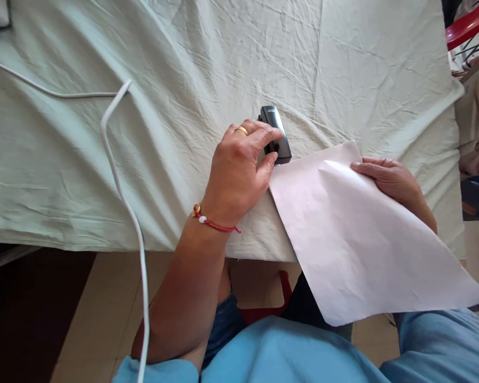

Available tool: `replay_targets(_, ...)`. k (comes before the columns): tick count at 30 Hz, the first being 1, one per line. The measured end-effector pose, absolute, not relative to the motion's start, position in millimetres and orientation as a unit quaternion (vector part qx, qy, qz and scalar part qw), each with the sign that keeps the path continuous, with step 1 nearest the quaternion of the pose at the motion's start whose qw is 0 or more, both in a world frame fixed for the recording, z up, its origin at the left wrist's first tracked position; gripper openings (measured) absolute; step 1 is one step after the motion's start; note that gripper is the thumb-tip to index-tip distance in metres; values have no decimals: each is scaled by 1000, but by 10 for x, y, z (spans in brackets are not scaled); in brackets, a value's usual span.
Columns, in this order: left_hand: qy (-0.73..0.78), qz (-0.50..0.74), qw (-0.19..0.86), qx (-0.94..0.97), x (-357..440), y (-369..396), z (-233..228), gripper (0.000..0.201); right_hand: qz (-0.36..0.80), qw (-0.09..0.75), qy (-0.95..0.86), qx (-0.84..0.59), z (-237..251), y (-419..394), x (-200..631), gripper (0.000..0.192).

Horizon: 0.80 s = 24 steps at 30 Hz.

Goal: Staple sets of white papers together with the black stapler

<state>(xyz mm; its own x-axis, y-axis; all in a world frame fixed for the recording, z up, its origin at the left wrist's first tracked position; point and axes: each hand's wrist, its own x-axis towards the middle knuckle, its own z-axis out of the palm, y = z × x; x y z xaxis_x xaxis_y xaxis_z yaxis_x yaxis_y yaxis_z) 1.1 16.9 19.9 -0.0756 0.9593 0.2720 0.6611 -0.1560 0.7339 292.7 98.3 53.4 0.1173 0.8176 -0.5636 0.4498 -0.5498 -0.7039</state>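
My left hand point(241, 167) rests on a small black stapler point(277, 132) that lies on a table covered with a pale green cloth point(183, 64). Its fingers press the stapler's near end, where one corner of a white paper sheet point(355, 234) is tucked in. My right hand point(387, 175) grips the sheet's right edge, fingers on top. The sheet hangs past the table's front edge over my lap. A gold ring and a red thread bracelet are on the left hand.
A white cable point(122, 186) runs across the cloth and drops off the front edge at the left. A red chair point(469, 24) and other furniture stand at the far right. A red stool point(263, 314) shows under the table.
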Motion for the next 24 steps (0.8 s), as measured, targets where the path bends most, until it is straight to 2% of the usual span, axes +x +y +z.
replay_targets(4, 645, 365, 192, 644, -2, 189, 97, 54, 503, 201, -448, -711, 522, 974, 2950, 9)
replay_targets(9, 625, 358, 201, 664, -12, 203, 35, 65, 505, 225, -441, -707, 548, 977, 2918, 3)
replay_targets(12, 610, 371, 203, 671, -6, 206, 64, 65, 500, 242, -430, -712, 567, 1003, 2881, 10)
replay_targets(20, 607, 368, 218, 670, 40, 199, 140, 48, 492, 231, -433, -719, 585, 1001, 2856, 8)
replay_targets(24, 612, 344, 214, 680, 35, 192, 107, 56, 490, 232, -432, -721, 581, 972, 2863, 2)
